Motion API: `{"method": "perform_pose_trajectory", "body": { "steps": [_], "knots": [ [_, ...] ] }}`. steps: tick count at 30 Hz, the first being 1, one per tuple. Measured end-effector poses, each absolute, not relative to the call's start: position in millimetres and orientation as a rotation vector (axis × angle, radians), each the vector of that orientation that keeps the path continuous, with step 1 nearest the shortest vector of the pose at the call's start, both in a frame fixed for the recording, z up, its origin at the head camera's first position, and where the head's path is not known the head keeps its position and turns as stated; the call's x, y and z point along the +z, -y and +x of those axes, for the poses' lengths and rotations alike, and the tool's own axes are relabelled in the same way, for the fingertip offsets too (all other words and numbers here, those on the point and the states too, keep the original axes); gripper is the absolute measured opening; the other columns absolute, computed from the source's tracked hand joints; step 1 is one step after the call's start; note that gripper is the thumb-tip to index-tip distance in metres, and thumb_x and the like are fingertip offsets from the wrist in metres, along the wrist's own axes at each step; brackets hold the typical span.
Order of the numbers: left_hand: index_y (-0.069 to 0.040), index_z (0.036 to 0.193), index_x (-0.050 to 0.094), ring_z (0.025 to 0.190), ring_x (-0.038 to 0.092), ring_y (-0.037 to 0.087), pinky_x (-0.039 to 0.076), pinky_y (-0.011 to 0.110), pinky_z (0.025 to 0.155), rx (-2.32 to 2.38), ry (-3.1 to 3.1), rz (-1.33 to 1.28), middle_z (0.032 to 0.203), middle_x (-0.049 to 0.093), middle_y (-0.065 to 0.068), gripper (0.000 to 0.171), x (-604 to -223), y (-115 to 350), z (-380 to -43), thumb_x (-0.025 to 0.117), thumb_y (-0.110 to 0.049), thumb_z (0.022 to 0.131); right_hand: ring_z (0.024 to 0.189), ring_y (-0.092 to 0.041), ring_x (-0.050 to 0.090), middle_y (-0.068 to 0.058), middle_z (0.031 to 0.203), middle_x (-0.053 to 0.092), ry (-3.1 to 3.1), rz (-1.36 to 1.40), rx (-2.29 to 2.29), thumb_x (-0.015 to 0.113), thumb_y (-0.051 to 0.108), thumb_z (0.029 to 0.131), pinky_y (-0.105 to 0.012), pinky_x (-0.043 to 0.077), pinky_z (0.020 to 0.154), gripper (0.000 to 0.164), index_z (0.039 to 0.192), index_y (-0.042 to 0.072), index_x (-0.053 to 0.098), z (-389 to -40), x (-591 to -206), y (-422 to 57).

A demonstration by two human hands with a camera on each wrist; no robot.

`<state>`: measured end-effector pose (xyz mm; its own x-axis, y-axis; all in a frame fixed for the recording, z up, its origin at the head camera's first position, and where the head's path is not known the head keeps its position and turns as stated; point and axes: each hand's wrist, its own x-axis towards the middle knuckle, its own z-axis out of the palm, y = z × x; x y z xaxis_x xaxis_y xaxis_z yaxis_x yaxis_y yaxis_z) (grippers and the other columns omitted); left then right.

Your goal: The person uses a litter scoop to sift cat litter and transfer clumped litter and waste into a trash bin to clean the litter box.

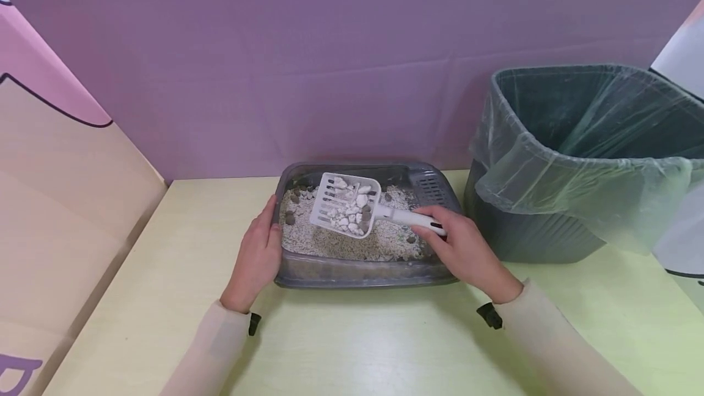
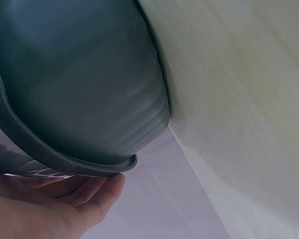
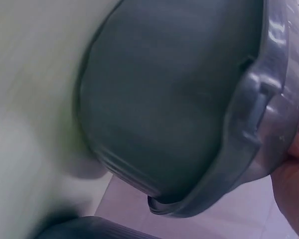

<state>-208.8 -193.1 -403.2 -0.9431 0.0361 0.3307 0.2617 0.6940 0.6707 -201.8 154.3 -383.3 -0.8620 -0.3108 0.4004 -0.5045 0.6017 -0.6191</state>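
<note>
My right hand (image 1: 461, 244) grips the handle of a white slotted litter scoop (image 1: 406, 217), its basket held above the litter box. White and grey-brown clumps (image 1: 352, 205) lie in the basket. Below is the dark grey litter box (image 1: 363, 271), which holds pale granular litter (image 1: 335, 246) with several brown lumps. My left hand (image 1: 255, 252) rests on the box's left rim with fingers extended along it. The left wrist view shows these fingers (image 2: 102, 196) against the rim. In the right wrist view, only part of my right hand (image 3: 294, 181) appears, beyond the box wall.
A dark grey trash bin (image 1: 528, 231) lined with a translucent bag (image 1: 583, 185) stands to the right of the litter box. Both are on a pale wooden table (image 1: 352, 335). Directly behind them rises a purple backdrop (image 1: 330, 66), with printed panels at both sides.
</note>
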Motion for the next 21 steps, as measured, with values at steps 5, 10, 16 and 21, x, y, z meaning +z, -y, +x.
{"method": "perform_pose_trajectory", "body": {
  "steps": [5,10,16,21],
  "knots": [
    [-0.013,0.152,0.022,0.130,0.035,0.033,0.030,0.049,0.105,-1.106,2.619,-0.238,0.144,0.036,0.019,0.053,-402.3,192.4,-208.5,0.032,-0.018,0.100,0.053,-0.011,0.041,0.002,0.076,0.052,2.522,0.662,1.111,0.062,0.019,0.092,-0.026,0.037,0.045,0.028,0.120,0.012,0.059,-199.7,-388.8,-155.9],
    [-0.012,0.152,0.022,0.130,0.035,0.035,0.029,0.050,0.105,-1.108,2.614,-0.246,0.145,0.035,0.020,0.053,-401.9,192.6,-208.1,0.031,-0.018,0.100,0.051,-0.011,0.040,0.003,0.072,0.049,2.488,0.644,1.103,0.063,0.019,0.092,-0.026,0.036,0.044,0.029,0.120,0.013,0.059,-198.6,-388.0,-156.6],
    [-0.012,0.151,0.023,0.131,0.034,0.034,0.028,0.049,0.106,-1.106,2.614,-0.241,0.146,0.035,0.019,0.053,-402.8,193.3,-208.3,0.032,-0.017,0.100,0.048,-0.010,0.039,0.004,0.067,0.047,2.457,0.618,1.073,0.064,0.019,0.091,-0.026,0.035,0.042,0.028,0.118,0.014,0.061,-191.9,-373.0,-156.1],
    [-0.011,0.151,0.023,0.131,0.035,0.035,0.028,0.049,0.106,-1.107,2.610,-0.245,0.145,0.035,0.019,0.053,-402.8,193.5,-209.1,0.033,-0.016,0.100,0.047,-0.010,0.036,0.004,0.064,0.044,2.426,0.614,1.033,0.066,0.018,0.090,-0.026,0.033,0.042,0.029,0.119,0.014,0.062,-180.7,-350.4,-155.7]
  ]
}}
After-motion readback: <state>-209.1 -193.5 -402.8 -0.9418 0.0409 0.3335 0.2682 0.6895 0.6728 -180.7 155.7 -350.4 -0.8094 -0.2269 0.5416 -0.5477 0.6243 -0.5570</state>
